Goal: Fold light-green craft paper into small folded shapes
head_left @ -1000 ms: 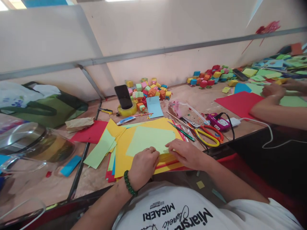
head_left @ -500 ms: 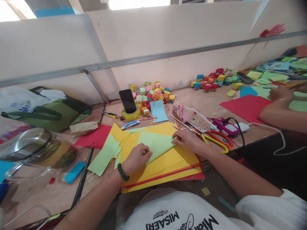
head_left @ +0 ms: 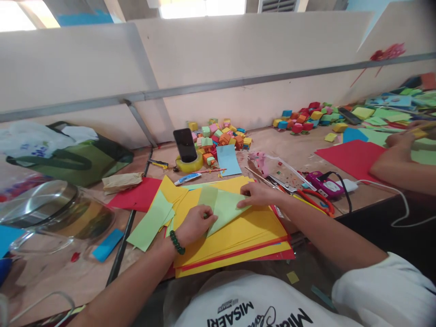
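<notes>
Compared with the frame one second earlier, the left hand (head_left: 196,224) and right hand (head_left: 259,194) lie farther apart, and the light-green sheet (head_left: 226,206), then a broad four-sided shape, now shows a slanting near edge. The tabletop (head_left: 264,141) extends toward the wall. On it, along the edge nearest the wearer, lies a paper stack (head_left: 245,234), yellow on top, with red showing at its near side. The light-green sheet rests on this stack, between the two hands; a duller band marks its left part. The right hand bends over the sheet's right end, touching it; whether it pinches cannot be told. The left hand is curled against the sheet's left part; its grip likewise cannot be determined. Scissors (head_left: 283,183) lie right of the stack. Beyond the stack, a phone (head_left: 185,144) stands tilted at a tape roll (head_left: 189,166), with a blue-and-white tube (head_left: 188,178) just before it.
</notes>
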A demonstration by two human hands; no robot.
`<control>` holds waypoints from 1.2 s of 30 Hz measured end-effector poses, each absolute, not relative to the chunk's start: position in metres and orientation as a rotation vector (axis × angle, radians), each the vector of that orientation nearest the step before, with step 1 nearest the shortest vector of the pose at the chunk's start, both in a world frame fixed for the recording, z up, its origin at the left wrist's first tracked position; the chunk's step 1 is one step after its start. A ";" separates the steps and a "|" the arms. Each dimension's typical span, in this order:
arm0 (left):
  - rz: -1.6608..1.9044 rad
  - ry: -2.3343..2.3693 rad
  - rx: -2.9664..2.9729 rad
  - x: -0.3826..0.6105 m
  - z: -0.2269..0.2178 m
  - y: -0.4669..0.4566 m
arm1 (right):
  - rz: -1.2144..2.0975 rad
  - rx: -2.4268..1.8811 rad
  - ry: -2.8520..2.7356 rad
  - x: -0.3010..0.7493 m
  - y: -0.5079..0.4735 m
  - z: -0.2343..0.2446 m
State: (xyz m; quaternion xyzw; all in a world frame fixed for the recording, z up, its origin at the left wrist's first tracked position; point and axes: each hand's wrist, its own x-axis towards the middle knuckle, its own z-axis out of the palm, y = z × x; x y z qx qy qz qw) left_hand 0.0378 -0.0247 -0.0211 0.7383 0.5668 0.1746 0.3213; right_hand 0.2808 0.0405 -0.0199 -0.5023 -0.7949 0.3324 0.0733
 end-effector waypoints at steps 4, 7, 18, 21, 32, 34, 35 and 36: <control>0.429 1.509 2.084 0.033 -0.011 -0.028 | 1.197 -1.306 -2.322 0.286 0.045 -0.027; 0.554 1.603 2.289 0.030 0.010 -0.024 | 1.145 -1.232 -2.334 0.286 0.036 -0.016; 0.529 1.353 2.270 0.040 0.062 -0.013 | 0.650 -1.061 -1.897 0.285 0.000 0.046; 0.732 1.249 2.059 0.034 0.047 -0.014 | 0.892 -0.967 -1.559 0.290 0.001 0.042; 0.730 1.124 1.940 0.040 0.031 -0.024 | 1.251 -0.884 -1.184 0.265 0.001 0.025; 0.736 1.132 1.978 0.038 0.034 -0.025 | 1.220 -0.879 -1.161 0.265 0.003 0.030; 0.753 1.152 2.011 0.037 0.035 -0.025 | 1.198 -0.880 -1.157 0.264 0.003 0.032; 0.774 1.178 2.047 0.036 0.037 -0.025 | 1.172 -0.882 -1.159 0.263 0.003 0.035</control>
